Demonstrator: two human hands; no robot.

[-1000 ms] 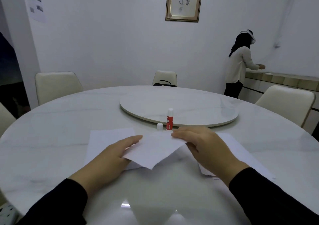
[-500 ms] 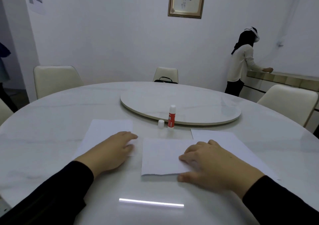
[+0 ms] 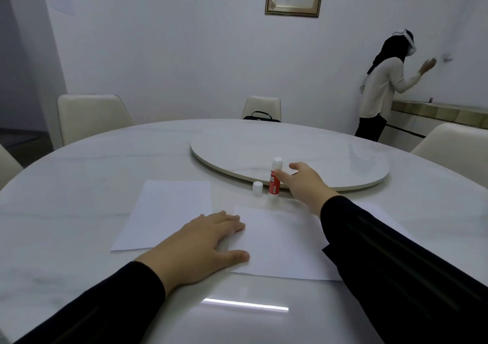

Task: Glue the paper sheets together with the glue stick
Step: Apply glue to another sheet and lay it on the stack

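Leaving the sheet, the right hand is reaching, fingers released, touching the glue stick; left hand is pressing flat; gluing comes next.

table: glossy white marble-look stone, smooth | turntable: same polished finish | sheets: matt white paper | glue stick: smooth plastic | sleeves: matt black cloth | frame, upper centre: shiny gilt

left hand flat, fingers straight; right hand outstretched, spread
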